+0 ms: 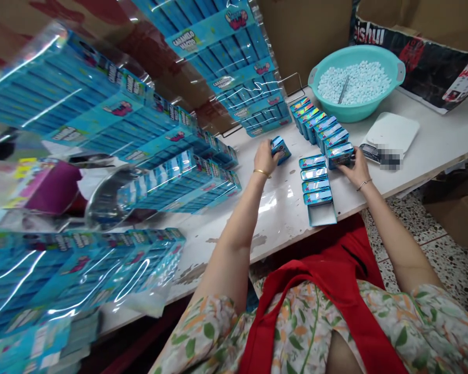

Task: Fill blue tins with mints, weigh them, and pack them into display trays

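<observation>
My left hand (265,157) is closed round a small blue tin (281,149) on the white table, left of the other tins. My right hand (356,169) grips the near end of a row, its fingers and thumb on a blue tin (340,154). Behind that tin, several upright tins with shiny tops (312,122) stand in a slanting row. Between my hands lies a narrow open-topped blue box (323,221). Several tins (315,185) sit in line at its far end, and its near end shows a bare white inside.
A turquoise basin (353,111) of pale pellets with a scoop stands at the back. A white scale (393,130) sits right of the tins. Stacked wrapped blue packs (113,111) crowd the left, beside a metal bowl (101,200). A black-printed carton (405,67) is back right.
</observation>
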The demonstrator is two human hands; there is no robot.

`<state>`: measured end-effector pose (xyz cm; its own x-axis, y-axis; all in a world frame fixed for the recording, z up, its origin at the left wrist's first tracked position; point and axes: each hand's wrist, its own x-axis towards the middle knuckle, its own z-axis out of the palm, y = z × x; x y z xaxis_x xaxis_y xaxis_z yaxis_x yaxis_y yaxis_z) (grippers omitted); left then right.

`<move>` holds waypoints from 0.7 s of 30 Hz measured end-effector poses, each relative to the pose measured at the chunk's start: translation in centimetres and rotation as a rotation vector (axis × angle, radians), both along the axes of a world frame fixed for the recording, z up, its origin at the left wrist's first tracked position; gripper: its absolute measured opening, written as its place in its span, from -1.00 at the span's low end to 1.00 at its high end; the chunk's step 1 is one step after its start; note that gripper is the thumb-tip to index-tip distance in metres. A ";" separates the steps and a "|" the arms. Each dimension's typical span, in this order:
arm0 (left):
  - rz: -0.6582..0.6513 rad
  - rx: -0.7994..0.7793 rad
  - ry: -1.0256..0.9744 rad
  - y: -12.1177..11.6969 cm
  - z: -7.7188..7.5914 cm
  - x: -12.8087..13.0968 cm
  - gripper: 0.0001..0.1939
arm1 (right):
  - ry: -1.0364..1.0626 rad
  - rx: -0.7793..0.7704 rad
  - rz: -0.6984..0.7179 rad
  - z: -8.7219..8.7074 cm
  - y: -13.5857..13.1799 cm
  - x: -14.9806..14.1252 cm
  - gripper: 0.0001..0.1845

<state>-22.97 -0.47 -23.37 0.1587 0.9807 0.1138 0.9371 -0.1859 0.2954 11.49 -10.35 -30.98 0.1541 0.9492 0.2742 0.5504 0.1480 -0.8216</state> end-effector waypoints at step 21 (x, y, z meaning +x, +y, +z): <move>-0.125 -0.024 -0.170 -16.7 5.1 -9.2 -0.52 | 0.197 -0.058 0.622 8.5 -14.3 -17.3 -0.66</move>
<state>-32.14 -17.14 -18.26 0.2602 0.9573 0.1262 0.8435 -0.2890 0.4528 -5.79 -24.65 -22.49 -0.3863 0.8899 0.2426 0.2148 0.3426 -0.9146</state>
